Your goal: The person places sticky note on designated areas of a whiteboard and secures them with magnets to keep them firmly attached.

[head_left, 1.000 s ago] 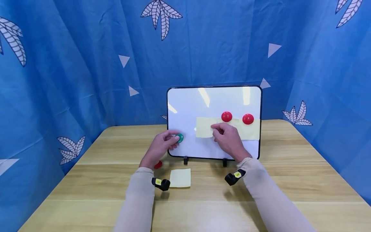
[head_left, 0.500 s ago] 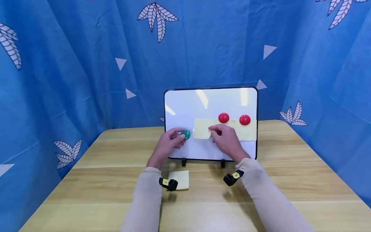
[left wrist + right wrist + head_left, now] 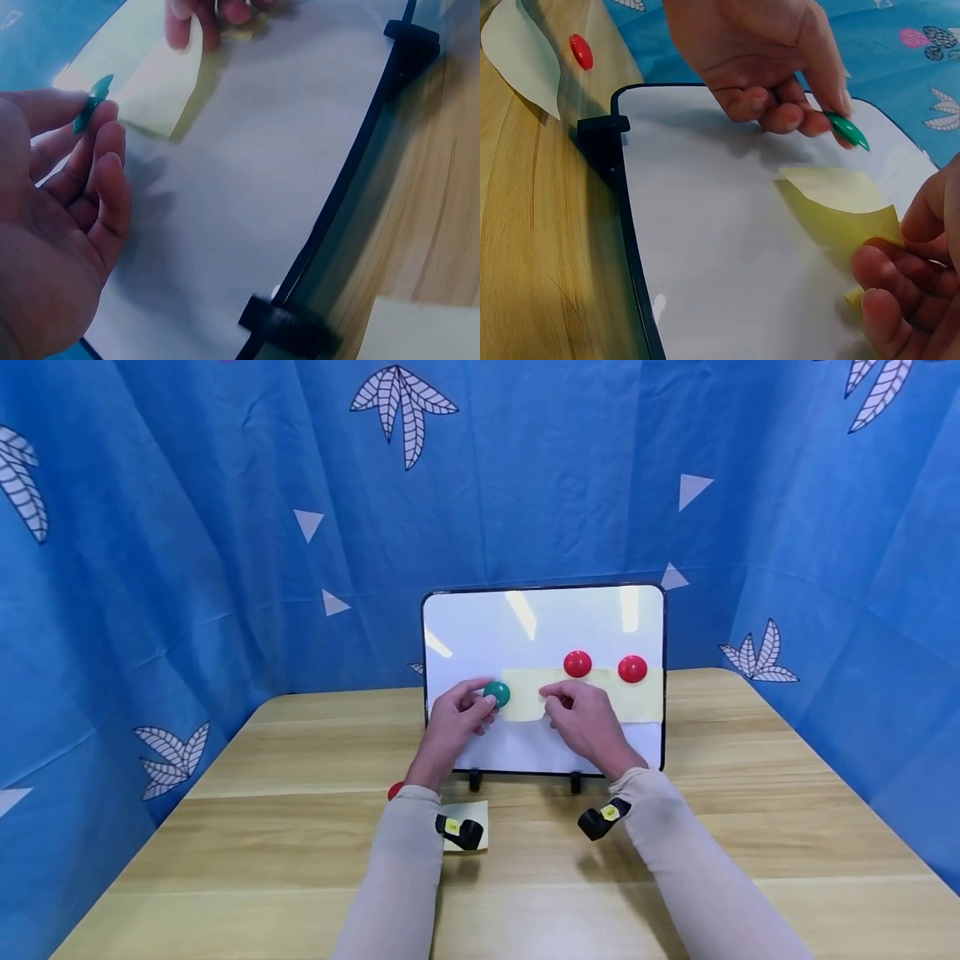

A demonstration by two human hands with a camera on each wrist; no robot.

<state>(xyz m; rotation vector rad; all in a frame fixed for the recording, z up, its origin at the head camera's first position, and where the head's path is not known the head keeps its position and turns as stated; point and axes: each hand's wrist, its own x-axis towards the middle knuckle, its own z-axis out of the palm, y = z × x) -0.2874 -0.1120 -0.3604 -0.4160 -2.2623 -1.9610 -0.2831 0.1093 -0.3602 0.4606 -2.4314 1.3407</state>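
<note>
My left hand [image 3: 459, 720] pinches a round green magnet [image 3: 497, 694] between thumb and fingers, at the left edge of a pale yellow sticky note [image 3: 519, 702]. In the right wrist view the green magnet [image 3: 847, 131] is tilted and appears clear of the whiteboard [image 3: 712, 225]. Thumb and forefinger of my right hand [image 3: 588, 720] pinch the sticky note by its right edge. The note's paper [image 3: 161, 90] bows away from the board in the left wrist view. Two red magnets [image 3: 577, 663] sit on the board up and to the right, above more yellow paper [image 3: 643, 703].
The whiteboard stands on black feet [image 3: 475, 780] on a wooden table [image 3: 247, 827]. Another sticky note [image 3: 478, 817] lies in front, partly hidden by my left wrist camera. A red magnet [image 3: 394, 790] lies near my left sleeve. A blue curtain [image 3: 525, 485] hangs behind.
My left hand has moved right and slightly up with the green magnet, from the board's left side to the note's left edge. My right hand keeps its hold; the head view shifts slightly.
</note>
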